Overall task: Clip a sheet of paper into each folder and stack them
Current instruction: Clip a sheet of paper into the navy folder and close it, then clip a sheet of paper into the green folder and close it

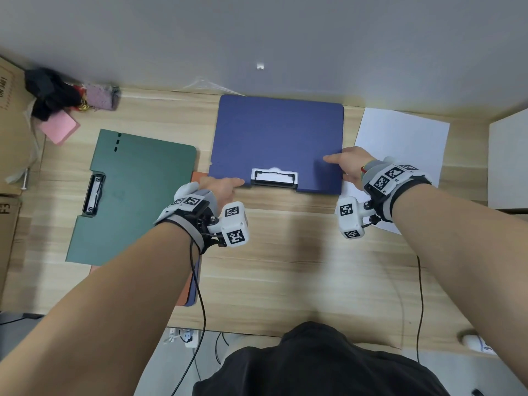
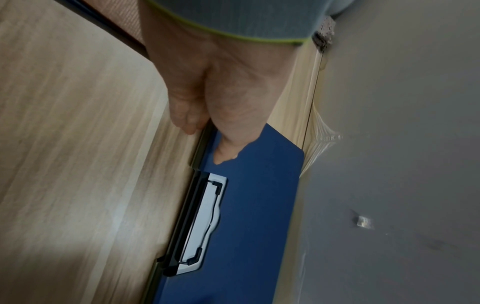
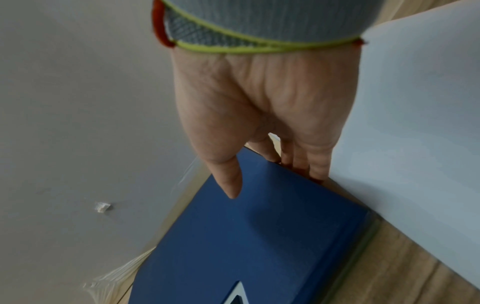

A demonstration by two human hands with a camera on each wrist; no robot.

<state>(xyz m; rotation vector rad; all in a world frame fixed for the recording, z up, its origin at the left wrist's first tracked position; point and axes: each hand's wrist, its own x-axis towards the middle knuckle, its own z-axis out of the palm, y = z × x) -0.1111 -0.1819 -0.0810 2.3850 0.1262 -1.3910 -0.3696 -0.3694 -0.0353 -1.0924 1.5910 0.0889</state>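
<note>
A closed blue folder with a black and white clip at its near edge lies at the middle back of the wooden desk. My left hand pinches its near edge left of the clip, thumb on top of the blue folder, fingers beneath. My right hand grips the right edge of the blue folder, thumb on the cover and fingers under the edge. A white sheet of paper lies to the right, partly under my right hand. A green folder lies at the left.
An orange folder pokes out beneath the green one. Pink notes and dark clutter sit at the back left beside cardboard boxes. A white box stands at the right. The grey wall runs behind the desk.
</note>
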